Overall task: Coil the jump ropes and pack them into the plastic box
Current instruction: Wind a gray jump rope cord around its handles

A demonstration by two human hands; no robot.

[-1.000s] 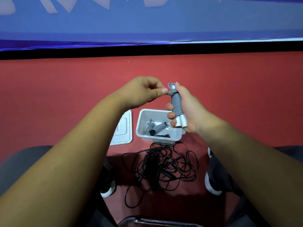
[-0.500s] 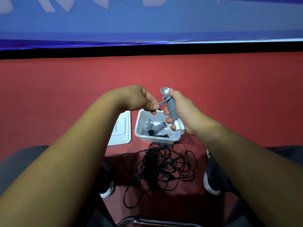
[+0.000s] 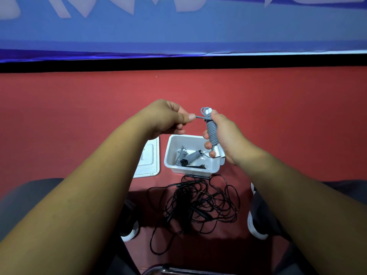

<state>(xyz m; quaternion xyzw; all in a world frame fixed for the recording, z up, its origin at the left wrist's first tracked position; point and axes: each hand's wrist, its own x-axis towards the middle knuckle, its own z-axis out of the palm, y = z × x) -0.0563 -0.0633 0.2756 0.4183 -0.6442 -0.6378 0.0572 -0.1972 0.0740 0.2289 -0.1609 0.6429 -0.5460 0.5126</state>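
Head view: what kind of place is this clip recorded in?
Probably an indoor hall or staged corner, hard to say more: a red carpet-like floor, a blue printed banner along the far wall, and the plastic box and a tangled black jump rope lying on that floor.

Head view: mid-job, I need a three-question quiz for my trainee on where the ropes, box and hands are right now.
1. Fill in: the lid lies to the ___ of the plastic box.
2. True or false: the black rope on the floor is already coiled.
3. The left hand pinches: A) the loose end of the grey rope; B) the lid; C) the black rope.
Key: 1 left; 2 false, it lies tangled; 3 A.
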